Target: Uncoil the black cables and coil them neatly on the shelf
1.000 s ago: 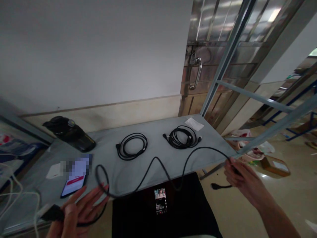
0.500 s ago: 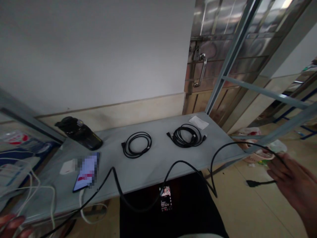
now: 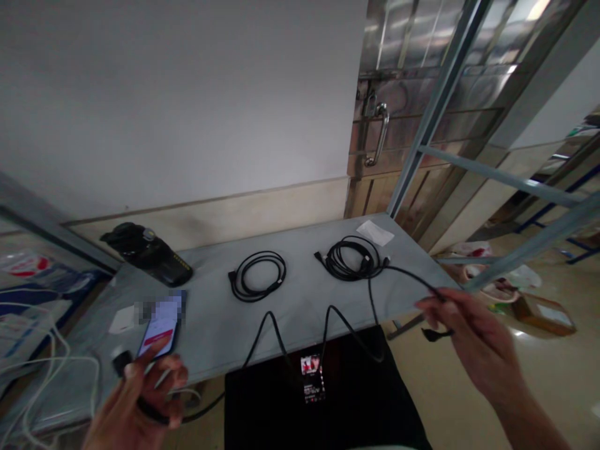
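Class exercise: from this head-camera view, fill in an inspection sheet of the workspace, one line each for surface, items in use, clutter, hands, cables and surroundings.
Surface: grey table top, with items lying on it.
Items in use: loose black cable, draped over the table's front edge between both hands.
Clutter: black bottle, phone with lit screen, white paper slip.
Hands: left hand grips the cable; right hand pinches it, with a black plug hanging just below.
Cables: coiled black cable and second coiled black cable on the table; white cords at far left.
Surroundings: steel door, cardboard box on the floor. Other people: nothing seen.
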`<state>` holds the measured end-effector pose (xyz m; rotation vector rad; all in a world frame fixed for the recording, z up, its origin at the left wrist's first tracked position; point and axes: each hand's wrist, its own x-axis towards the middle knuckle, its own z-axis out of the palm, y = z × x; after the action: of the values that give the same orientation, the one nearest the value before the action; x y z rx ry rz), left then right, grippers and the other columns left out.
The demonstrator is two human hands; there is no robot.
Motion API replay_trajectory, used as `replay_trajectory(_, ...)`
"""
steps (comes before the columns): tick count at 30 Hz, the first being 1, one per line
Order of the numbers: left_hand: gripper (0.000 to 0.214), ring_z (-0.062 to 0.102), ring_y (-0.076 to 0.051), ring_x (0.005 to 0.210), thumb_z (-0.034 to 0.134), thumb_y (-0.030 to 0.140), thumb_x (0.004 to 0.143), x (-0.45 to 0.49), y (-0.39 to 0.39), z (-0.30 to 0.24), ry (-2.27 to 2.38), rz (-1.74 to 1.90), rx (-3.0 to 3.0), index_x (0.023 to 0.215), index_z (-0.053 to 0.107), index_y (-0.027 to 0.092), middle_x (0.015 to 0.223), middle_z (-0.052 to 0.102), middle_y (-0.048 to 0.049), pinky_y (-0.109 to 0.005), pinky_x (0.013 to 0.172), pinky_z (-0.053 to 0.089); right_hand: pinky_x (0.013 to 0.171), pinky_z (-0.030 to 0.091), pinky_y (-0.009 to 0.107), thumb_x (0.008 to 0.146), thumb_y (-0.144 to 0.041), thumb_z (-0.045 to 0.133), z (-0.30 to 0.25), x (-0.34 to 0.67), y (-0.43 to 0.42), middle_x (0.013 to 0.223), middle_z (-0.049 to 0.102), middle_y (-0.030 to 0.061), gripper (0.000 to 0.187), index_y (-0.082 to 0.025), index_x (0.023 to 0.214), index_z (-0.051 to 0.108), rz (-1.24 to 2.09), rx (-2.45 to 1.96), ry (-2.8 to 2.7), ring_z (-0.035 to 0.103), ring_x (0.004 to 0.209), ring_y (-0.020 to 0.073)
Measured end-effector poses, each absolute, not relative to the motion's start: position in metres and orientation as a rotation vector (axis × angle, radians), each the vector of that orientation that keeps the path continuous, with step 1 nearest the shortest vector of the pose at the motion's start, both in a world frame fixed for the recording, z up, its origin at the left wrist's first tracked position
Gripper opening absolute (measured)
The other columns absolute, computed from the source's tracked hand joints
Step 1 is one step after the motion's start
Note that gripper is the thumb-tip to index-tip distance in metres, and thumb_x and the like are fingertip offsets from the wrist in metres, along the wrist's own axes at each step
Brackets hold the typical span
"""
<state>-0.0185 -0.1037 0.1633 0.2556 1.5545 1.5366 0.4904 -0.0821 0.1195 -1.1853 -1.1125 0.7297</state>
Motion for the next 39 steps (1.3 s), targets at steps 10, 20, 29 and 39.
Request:
replay_trajectory(10, 0.063, 0.082, -0.036, 0.107, 0.102, 0.051, 0.07, 0.046, -0.095, 0.105, 1.33, 1.356, 0.275, 0.122, 0.083, 0.019, 0.115, 0.085, -0.0141, -0.038, 0.065, 0.072, 0.1, 0.064, 0.03, 0.122, -0.034, 0.047, 0.103, 0.331, -0.108, 0.127, 0.083, 0.0068, 0.025, -0.028, 0.135, 0.068, 1.123, -1.165, -1.774, 0.081, 0.115, 0.0199)
replay_trajectory(20, 0.073, 0.083, -0.034, 0.095, 0.102, 0.047, 0.07, 0.056, -0.104, 0.086, 1.195, 1.216, 0.117, 0.134, 0.08, 0.019, 0.119, 0.087, -0.0173, -0.042, 0.076, 0.071, 0.068, 0.053, 0.03, 0.11, -0.037, 0.076, 0.013, 0.238, -0.121, 0.097, 0.077, -0.0039, 0.017, -0.024, 0.116, 0.067, 0.196, -0.764, -2.424, 0.07, 0.073, 0.0159)
replay_trajectory(29, 0.076, 0.022, -0.003, 0.037, 0.102, 0.076, 0.064, 0.054, -0.131, 0.068, 1.175, 1.051, 0.079, 0.12, 0.08, 0.029, 0.062, 0.053, 0.006, -0.021, 0.04, 0.019, 0.069, 0.056, 0.034, 0.103, -0.037, 0.079, -0.037, 0.246, -0.142, 0.087, 0.076, -0.0059, 0.008, -0.033, 0.109, 0.075, 0.041, -0.772, -2.224, 0.063, 0.067, 0.0176)
replay_trajectory(39, 0.076, 0.024, -0.005, 0.042, 0.101, 0.073, 0.072, 0.07, -0.11, 0.091, 1.101, 1.008, 0.046, 0.128, 0.075, 0.03, 0.06, 0.034, 0.0124, -0.018, 0.042, 0.025, 0.084, 0.066, 0.035, 0.106, -0.035, 0.079, -0.006, 0.274, -0.135, 0.107, 0.079, 0.0016, 0.015, -0.028, 0.117, 0.072, 0.215, -0.925, -2.334, 0.075, 0.09, 0.0216)
